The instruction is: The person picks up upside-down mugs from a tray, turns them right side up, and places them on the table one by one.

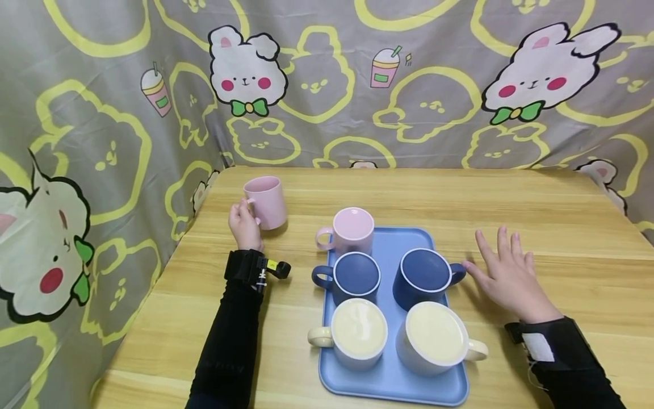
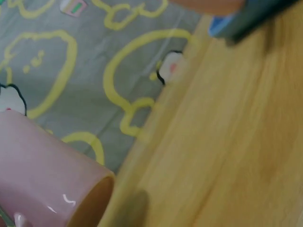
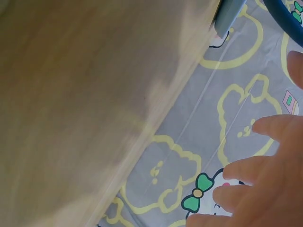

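Note:
My left hand (image 1: 246,227) grips a pink mug (image 1: 268,203) by its handle, at the far left of the table. The mug leans slightly and a shadow lies under its base; the left wrist view shows its glossy side (image 2: 45,175) large at the lower left. My right hand (image 1: 511,275) is spread with straight fingers, its thumb tip right by the handle of the right-hand dark blue mug (image 1: 424,271). In the right wrist view several fingers (image 3: 246,169) of that hand show with nothing in them.
A blue tray (image 1: 393,383) holds another pink mug (image 1: 353,226) at the back left, a second dark blue mug (image 1: 357,275) and two cream mugs, left (image 1: 359,329) and right (image 1: 434,335). Their handles point outward. A patterned grey curtain (image 1: 317,136) borders the wooden table (image 1: 511,199).

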Motion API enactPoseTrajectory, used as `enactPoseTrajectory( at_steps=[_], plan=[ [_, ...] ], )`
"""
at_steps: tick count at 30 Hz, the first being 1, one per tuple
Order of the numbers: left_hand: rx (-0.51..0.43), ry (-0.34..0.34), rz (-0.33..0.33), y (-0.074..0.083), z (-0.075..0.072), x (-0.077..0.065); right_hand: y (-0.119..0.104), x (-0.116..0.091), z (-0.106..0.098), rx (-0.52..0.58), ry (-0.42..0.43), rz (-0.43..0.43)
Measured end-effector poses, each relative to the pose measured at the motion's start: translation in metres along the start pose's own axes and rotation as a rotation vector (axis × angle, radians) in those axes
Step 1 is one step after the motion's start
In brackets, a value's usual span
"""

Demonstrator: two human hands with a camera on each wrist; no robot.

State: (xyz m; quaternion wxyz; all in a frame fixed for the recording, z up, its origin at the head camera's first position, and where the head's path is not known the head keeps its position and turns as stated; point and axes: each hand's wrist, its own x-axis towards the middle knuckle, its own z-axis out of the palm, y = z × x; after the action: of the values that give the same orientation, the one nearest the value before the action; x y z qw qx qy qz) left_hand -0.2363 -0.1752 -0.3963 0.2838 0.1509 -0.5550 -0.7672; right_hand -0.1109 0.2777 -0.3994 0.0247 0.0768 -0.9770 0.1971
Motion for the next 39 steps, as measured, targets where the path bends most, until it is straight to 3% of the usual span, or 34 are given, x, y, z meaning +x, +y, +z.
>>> enactPoseTrajectory(
  at_steps=[8,15,24,34,39],
  plan=[
    [0.049,0.057,0.006,-0.018,-0.007,0.007,-0.001,0.000,0.001,0.013,-0.003,0.003],
    [0.116,0.046,0.043,-0.020,-0.007,0.008,-0.002,-0.001,0.000,0.021,-0.005,0.011],
    [0.375,0.000,0.023,-0.020,-0.009,0.012,-0.001,-0.002,-0.001,0.026,-0.013,0.019],
    [0.360,-0.021,-0.035,-0.022,-0.007,0.017,0.000,-0.003,-0.001,0.032,-0.016,0.026],
    [0.397,-0.002,-0.042,-0.022,-0.006,0.021,0.002,-0.003,0.002,0.031,-0.016,0.026]
  ],
)
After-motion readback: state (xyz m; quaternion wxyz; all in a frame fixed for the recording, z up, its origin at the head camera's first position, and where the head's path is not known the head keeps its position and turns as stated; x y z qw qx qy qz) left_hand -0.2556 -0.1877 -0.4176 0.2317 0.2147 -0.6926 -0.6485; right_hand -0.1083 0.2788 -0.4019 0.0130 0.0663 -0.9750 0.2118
